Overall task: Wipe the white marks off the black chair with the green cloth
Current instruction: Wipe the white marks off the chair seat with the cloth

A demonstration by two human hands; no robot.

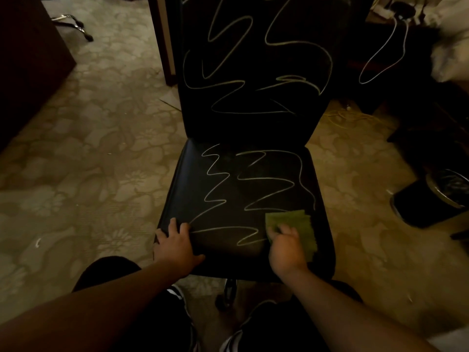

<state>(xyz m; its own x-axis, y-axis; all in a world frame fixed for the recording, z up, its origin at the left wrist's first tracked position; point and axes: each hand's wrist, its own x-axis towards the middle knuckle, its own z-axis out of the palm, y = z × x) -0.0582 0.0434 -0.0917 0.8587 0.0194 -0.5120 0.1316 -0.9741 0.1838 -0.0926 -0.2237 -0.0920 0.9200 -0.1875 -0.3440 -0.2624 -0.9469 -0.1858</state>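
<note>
A black chair (pixel 284 128) stands in front of me, facing me. White zigzag marks (pixel 256 179) run across its seat, and more white squiggles (pixel 228 85) cover its backrest. My right hand (pixel 286 247) presses the green cloth (pixel 302 222) flat on the seat's front right part, beside the end of the lowest zigzag. My left hand (pixel 175 245) lies flat on the seat's front left corner, fingers spread over the edge, holding nothing.
Patterned beige carpet (pixel 88 174) surrounds the chair. A dark cabinet (pixel 28 59) stands at the far left. A black bin (pixel 436 196) sits right of the seat. White cables (pixel 380 52) and a yellow cord (pixel 350 115) lie behind on the right. My knees are below the seat.
</note>
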